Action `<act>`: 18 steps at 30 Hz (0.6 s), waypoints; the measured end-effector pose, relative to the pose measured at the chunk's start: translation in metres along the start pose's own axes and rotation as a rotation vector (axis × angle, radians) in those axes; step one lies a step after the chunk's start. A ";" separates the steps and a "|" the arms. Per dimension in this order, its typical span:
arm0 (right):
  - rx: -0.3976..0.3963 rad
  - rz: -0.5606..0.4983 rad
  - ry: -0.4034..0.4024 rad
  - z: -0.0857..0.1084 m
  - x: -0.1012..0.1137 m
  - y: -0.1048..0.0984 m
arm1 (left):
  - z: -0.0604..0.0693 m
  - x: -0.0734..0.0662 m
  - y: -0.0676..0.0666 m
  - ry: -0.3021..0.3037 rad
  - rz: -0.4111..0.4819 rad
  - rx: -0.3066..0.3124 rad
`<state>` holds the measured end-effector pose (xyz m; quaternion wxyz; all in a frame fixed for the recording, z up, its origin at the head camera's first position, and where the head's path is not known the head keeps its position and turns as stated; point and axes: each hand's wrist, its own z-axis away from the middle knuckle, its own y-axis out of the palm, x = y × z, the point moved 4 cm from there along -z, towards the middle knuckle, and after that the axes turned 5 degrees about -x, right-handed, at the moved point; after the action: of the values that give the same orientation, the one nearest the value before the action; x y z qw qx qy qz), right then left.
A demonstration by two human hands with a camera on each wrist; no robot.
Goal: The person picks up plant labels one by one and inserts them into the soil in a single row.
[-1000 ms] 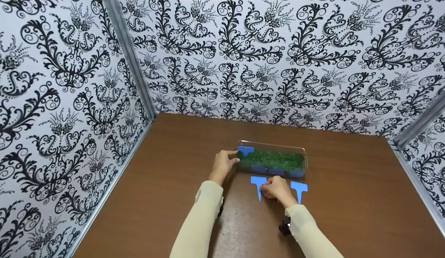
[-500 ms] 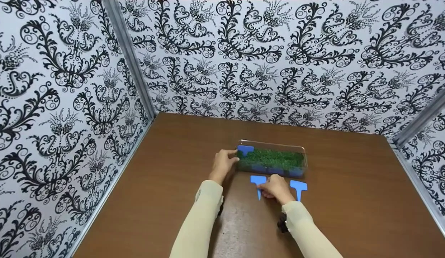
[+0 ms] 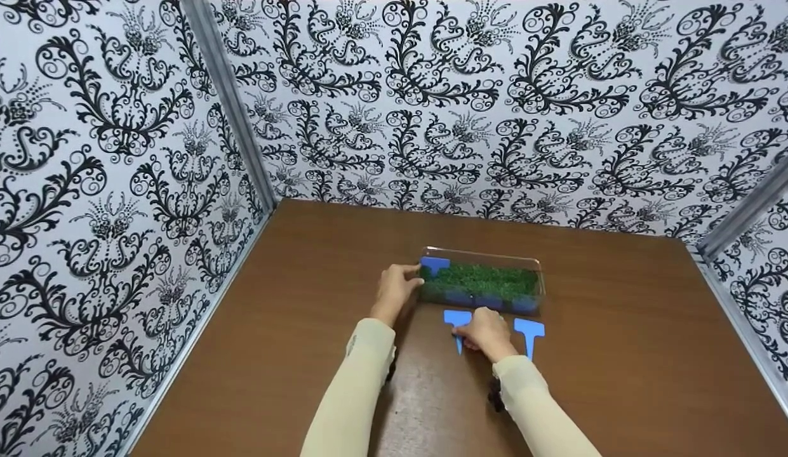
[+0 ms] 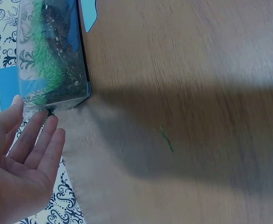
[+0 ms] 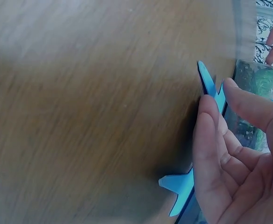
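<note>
Two bare hands in cream sleeves reach over a brown wooden table. On it sits a clear rectangular container of green grass over dark soil, with one blue T-shaped tag standing upright in its rear left corner. The left hand is at the container's left end, fingers loosely extended and thumb apart; whether every fingertip touches the wall is hard to tell. In front of the container are two more blue T-shaped tags, crossbars toward it, points toward the person. The right hand pinches the near left tag by its stem between thumb and fingertips. The near right tag lies just beside that hand. Black-and-white scrollwork wallpaper rises behind the table.
</note>
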<state>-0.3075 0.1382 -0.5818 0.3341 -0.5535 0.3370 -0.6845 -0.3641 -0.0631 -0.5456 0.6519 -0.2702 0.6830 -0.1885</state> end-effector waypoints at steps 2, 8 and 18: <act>-0.011 0.023 -0.010 0.000 0.001 0.000 | 0.000 0.000 0.000 0.002 0.003 0.000; -0.016 0.049 -0.016 -0.001 0.001 0.000 | 0.000 0.001 0.001 -0.006 0.008 0.001; -0.022 0.040 -0.008 0.000 0.001 0.003 | 0.002 0.000 -0.001 -0.021 0.012 0.016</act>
<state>-0.3074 0.1356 -0.5833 0.3427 -0.5531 0.3541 -0.6717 -0.3618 -0.0636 -0.5450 0.6623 -0.2629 0.6762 -0.1871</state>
